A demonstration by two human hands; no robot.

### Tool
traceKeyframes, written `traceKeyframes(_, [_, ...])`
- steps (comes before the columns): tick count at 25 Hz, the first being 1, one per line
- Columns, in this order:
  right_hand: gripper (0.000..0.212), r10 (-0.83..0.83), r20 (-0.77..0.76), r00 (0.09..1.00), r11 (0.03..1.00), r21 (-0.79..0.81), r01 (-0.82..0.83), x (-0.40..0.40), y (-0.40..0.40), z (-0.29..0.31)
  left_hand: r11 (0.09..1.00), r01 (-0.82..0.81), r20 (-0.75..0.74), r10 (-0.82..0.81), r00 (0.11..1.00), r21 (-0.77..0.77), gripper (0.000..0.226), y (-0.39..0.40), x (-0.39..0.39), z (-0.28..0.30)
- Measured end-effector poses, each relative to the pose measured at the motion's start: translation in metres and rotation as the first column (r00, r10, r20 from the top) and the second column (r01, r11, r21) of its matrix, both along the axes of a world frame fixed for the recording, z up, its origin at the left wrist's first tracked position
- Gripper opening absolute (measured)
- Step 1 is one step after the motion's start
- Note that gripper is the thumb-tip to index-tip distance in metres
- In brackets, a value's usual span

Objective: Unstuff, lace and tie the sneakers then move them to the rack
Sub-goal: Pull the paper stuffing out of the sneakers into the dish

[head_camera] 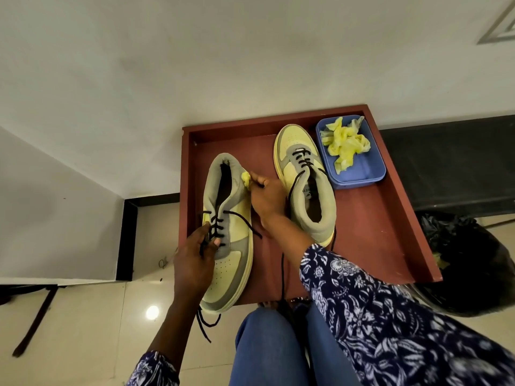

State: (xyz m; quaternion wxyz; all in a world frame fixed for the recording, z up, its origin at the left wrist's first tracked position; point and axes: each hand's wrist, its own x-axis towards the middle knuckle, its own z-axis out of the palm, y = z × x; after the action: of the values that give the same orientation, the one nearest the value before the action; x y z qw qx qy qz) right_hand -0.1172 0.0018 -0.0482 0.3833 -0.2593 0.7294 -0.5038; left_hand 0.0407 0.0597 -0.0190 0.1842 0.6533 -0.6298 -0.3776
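Observation:
Two yellow and grey sneakers lie on a red-brown wooden tray [376,235]. The left sneaker [231,263] points its toe toward me, its black laces part threaded and loose ends hanging off the tray's front edge. My left hand [195,260] grips this shoe over the laced section. My right hand [267,199] pinches a small wad of yellow stuffing [245,178] beside the shoe's collar. The right sneaker [306,182] points away, with a long loose black lace [282,274] trailing toward me.
A blue plastic tub [362,171] at the tray's far right holds crumpled yellow stuffing [345,143]. A bin lined with a black bag [468,263] stands right of the tray. White wall lies behind, tiled floor below, and my blue-jeaned knees [267,346] are in front.

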Motion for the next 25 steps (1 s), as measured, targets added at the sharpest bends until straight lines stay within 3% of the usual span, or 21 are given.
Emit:
traceKeyframes(5, [0.030,0.088,-0.143,0.986,0.996,-0.011,-0.091,0.005,0.005,0.014,1.000,0.002,-0.007,-0.003,1.000,-0.010,0.041,0.000,0.000,-0.001])
traceKeyframes(10, [0.031,0.079,-0.295,0.952,0.981,-0.145,-0.126,0.031,0.048,-0.002,1.000,-0.006,-0.002,0.006,1.000,-0.023,0.040,-0.001,0.001,-0.003])
traceKeyframes(21, [0.029,0.084,-0.266,0.960,0.996,-0.011,-0.090,0.004,0.007,0.004,0.999,-0.024,-0.032,0.023,0.999,-0.026,0.040,0.001,-0.002,-0.001])
traceKeyframes(25, [0.032,0.027,-0.403,0.915,0.968,-0.219,-0.125,0.039,0.040,-0.004,0.999,-0.019,-0.017,0.019,1.000,-0.047,0.039,0.001,-0.003,-0.002])
